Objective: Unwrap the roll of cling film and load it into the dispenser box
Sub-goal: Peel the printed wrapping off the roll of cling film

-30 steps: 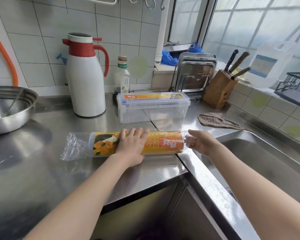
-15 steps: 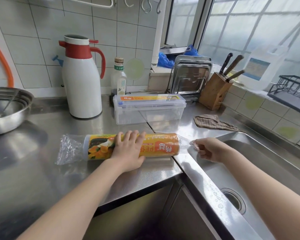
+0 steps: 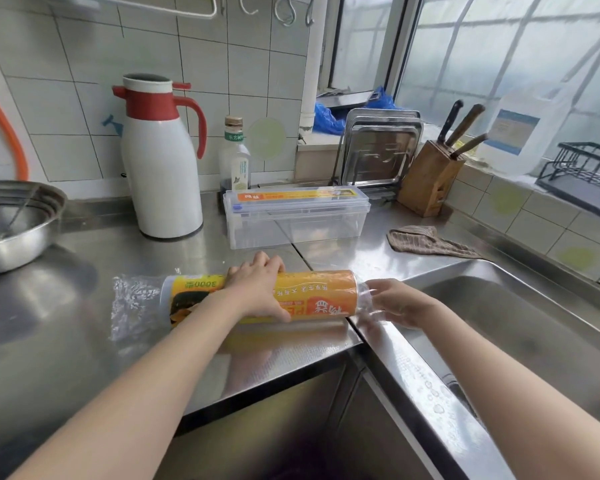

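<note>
Roll of cling film (image 3: 312,296) is lying flat on the steel counter (image 3: 84,327) in the middle of the frame, long axis running left to right, more or less parallel to the counter's front edge. Its right end points at the sink (image 3: 520,327) and sits just about at the counter's corner there; its left end points toward the metal bowl (image 3: 11,226) at the left edge. It's still in its clear wrapper, with a crinkled bunch of plastic (image 3: 132,303) sticking out past the left end and another bit at the right end. The printing on the label reads upside down from where I'm watching.

My left hand (image 3: 257,289) is draped over the top of the roll near its middle, fingers curled over the far side and held close together, thumb on the near side, so it's gripping the roll. My right hand (image 3: 399,303) is at the right end, fingers curled around the loose clear wrapper there. Looks like a pinch on the plastic, but I can't tell exactly which fingertips have it because the film blurs things.

Dispenser box (image 3: 295,216) sits behind the roll, lid closed, clear and apart from it, its long side also running left to right. A white and red thermos jug (image 3: 160,161) stands to its left, a knife block (image 3: 430,174) to the right, and a brown cloth (image 3: 426,240) lies near the sink.
</note>
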The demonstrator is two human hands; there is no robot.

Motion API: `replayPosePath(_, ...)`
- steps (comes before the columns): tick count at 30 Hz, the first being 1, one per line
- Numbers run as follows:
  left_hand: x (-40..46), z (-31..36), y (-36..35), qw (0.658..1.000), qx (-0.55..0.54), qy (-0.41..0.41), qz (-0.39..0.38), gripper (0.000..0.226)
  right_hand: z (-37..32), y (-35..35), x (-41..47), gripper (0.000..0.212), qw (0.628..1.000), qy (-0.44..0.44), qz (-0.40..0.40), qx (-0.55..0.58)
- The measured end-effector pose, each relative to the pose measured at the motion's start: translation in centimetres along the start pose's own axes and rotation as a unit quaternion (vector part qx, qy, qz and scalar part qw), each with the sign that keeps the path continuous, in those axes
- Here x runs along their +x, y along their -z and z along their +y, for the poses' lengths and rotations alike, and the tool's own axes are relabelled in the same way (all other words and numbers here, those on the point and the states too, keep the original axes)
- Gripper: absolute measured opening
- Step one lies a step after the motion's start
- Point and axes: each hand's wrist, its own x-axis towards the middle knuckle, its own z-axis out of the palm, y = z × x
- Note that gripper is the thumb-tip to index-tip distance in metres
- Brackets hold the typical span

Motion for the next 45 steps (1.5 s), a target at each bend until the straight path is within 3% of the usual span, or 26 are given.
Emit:
replayPosePath(3, -0.4, 0.7, -0.9, 0.999, 0.047, 0.001, 0.016, 0.092, 0.4, -0.9, 0.7, 0.038, 0.998, 0.031, 0.044, -0.039)
replayPosePath(10, -0.5, 0.6, -1.6, 0.995, 0.088, -0.010, 0.041, 0.097, 0.8, -1.2, 1.3, 0.026, 0.997, 0.060, 0.055, -0.016)
replayPosePath(13, -0.4, 0.6, -1.6, 0.996, 0.082, -0.013, 0.039, 0.097, 0.2, -1.3, 1.8, 0.019, 0.981, 0.080, 0.125, -0.121)
replayPosePath(19, -0.7, 0.7, -1.8, 0.994, 0.088, -0.021, 0.060, 0.093, 0.6, -0.2, 3.0, 0.017, 0.954, 0.037, 0.219, -0.199)
replayPosePath(23, -0.7, 0.7, -1.9, 0.994, 0.084, -0.023, 0.061, 0.091, 1.2, -0.5, 4.1, 0.013, 0.948, 0.028, 0.272, -0.162)
replayPosePath(26, -0.5, 0.7, -1.7, 0.995, 0.075, -0.020, 0.056, 0.091, -0.5, 0.7, 2.6, 0.028, 0.979, 0.047, 0.191, -0.049)
replayPosePath(29, -0.3, 0.7, -1.5, 0.996, 0.071, -0.017, 0.043, 0.092, -1.9, 2.6, 0.3, 0.039, 0.997, 0.017, -0.005, -0.074)
replayPosePath(31, -0.2, 0.7, -1.5, 0.996, 0.070, -0.017, 0.044, 0.092, -1.8, 3.3, -0.5, 0.047, 0.992, 0.003, -0.057, -0.113)
replayPosePath(38, -0.5, 0.7, -1.8, 0.995, 0.077, -0.018, 0.055, 0.092, -0.6, 0.7, -0.6, 0.022, 0.974, 0.063, -0.042, -0.214)
replayPosePath(45, -0.5, 0.8, -1.7, 0.995, 0.079, -0.016, 0.055, 0.092, 0.6, 0.9, -0.7, 0.022, 0.997, 0.032, -0.041, 0.062)
